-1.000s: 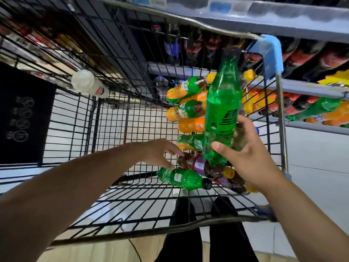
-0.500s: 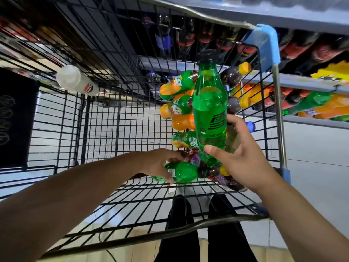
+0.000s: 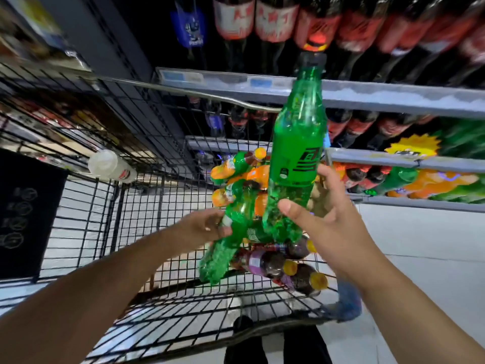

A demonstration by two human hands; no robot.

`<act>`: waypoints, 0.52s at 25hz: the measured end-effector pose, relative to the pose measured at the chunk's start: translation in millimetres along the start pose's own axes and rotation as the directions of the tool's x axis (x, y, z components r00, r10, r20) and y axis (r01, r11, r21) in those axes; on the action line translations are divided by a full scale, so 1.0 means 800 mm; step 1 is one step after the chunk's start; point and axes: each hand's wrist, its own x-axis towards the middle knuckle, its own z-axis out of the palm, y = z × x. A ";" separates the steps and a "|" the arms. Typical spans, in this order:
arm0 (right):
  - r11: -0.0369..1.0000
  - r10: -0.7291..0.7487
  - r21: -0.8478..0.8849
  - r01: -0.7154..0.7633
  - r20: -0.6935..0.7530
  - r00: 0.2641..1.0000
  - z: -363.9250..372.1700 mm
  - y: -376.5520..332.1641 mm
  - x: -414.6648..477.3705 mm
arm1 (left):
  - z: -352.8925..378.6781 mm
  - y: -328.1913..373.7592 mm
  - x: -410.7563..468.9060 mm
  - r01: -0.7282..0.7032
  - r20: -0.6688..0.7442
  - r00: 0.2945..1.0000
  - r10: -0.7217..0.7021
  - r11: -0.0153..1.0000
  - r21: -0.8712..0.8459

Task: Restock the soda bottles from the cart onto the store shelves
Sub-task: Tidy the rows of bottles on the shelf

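Observation:
My right hand grips the lower part of a tall green soda bottle, held upright with its dark cap up near the shelf edge. A second green bottle is clasped in my left hand around its middle, tilted and lifted above the black wire cart. In the cart's far right corner lie several orange and green bottles. Dark purple-labelled bottles with yellow caps lie nearer to me.
Grey shelves hold dark cola bottles with red labels above, and orange and green bottles on a lower shelf at right. A clear white-capped bottle lies against the cart's left wall. My legs stand behind the cart handle.
My left hand has picked the lying green bottle up off the cart floor. My right hand has raised its green bottle higher toward the shelves, and the view has tilted up.

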 end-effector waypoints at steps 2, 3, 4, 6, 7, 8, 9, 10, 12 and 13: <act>0.999 -0.049 -0.020 0.048 -0.042 0.998 -0.016 -0.010 -0.003 | -0.011 0.024 -0.016 -0.018 -0.066 0.998 0.007 0.986 -0.165; 0.998 -0.051 -0.027 0.049 -0.054 0.997 -0.023 -0.015 -0.007 | -0.013 0.037 -0.023 -0.030 -0.106 0.994 0.007 0.976 -0.216; 0.999 -0.047 -0.025 0.046 -0.059 0.997 -0.028 -0.024 -0.012 | -0.013 0.053 -0.030 -0.046 -0.140 0.990 0.008 0.962 -0.269; 0.999 -0.052 -0.013 0.051 -0.078 0.996 -0.038 -0.035 -0.020 | -0.009 0.083 -0.039 -0.099 -0.157 0.987 0.038 0.913 -0.396; 0.998 -0.060 -0.017 0.058 -0.090 0.994 -0.042 -0.041 -0.023 | -0.005 0.101 -0.044 -0.139 -0.158 0.985 0.070 0.868 -0.478; 0.998 -0.059 -0.019 0.057 -0.094 0.994 -0.045 -0.049 -0.029 | 0.000 0.121 -0.048 -0.170 -0.170 0.982 0.085 0.797 -0.580; 0.998 -0.057 -0.016 0.056 -0.100 0.993 -0.049 -0.061 -0.034 | 0.005 0.144 -0.053 -0.190 -0.183 0.979 0.087 0.707 -0.681; 0.998 -0.059 -0.012 0.058 -0.112 0.992 -0.052 -0.072 -0.038 | 0.008 0.165 -0.057 -0.207 -0.199 0.976 0.084 0.633 -0.746; 0.996 -0.091 -0.030 0.087 -0.145 0.985 -0.060 -0.094 -0.047 | 0.016 0.208 -0.066 -0.239 -0.226 0.969 0.097 0.578 -0.780; 0.993 -0.116 -0.043 0.110 -0.167 0.979 -0.064 -0.105 -0.052 | 0.020 0.229 -0.070 -0.260 -0.230 0.965 0.125 0.579 -0.773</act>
